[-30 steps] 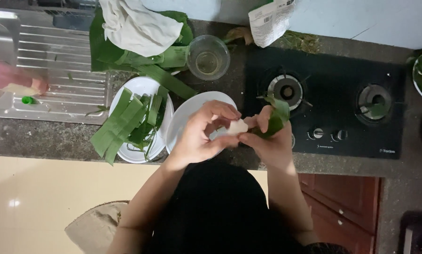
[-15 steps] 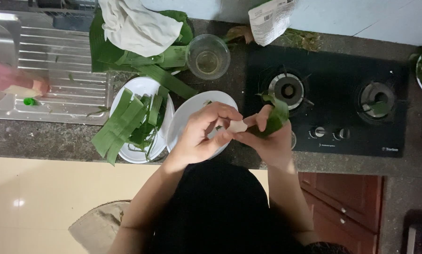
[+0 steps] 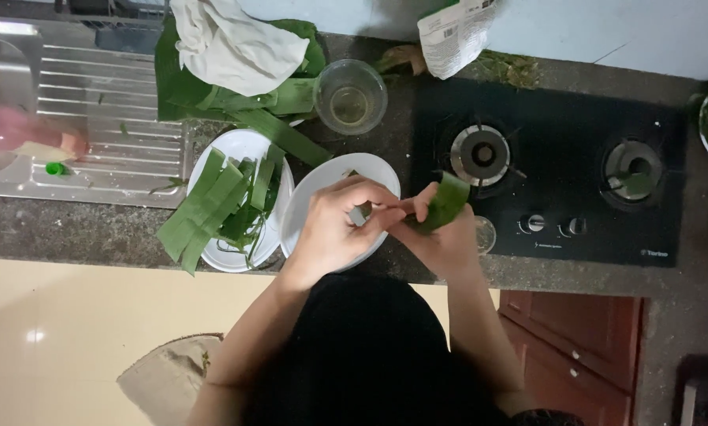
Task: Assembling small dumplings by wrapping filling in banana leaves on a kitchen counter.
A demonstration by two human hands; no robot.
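Observation:
My right hand (image 3: 441, 241) grips a folded green leaf piece (image 3: 447, 199) over the counter's front edge, just left of the stove. My left hand (image 3: 334, 229) is closed beside it, fingertips pinching the leaf's near end; what lies between the fingers is hidden. Both hands hover above an empty white plate (image 3: 313, 193). To the left, a second white plate (image 3: 240, 150) carries several cut green leaf strips (image 3: 204, 209).
A glass bowl (image 3: 350, 96) of pale liquid stands behind the plates, with large leaves (image 3: 279, 99) and a white cloth (image 3: 228, 47). A black two-burner gas stove (image 3: 543, 170) lies to the right, a steel sink drainboard (image 3: 94, 102) to the left. A white packet (image 3: 456, 31) leans at the back.
The hands have stayed over the plate, the fingers working closer onto the leaf piece; the pale bit seen between them earlier is now covered.

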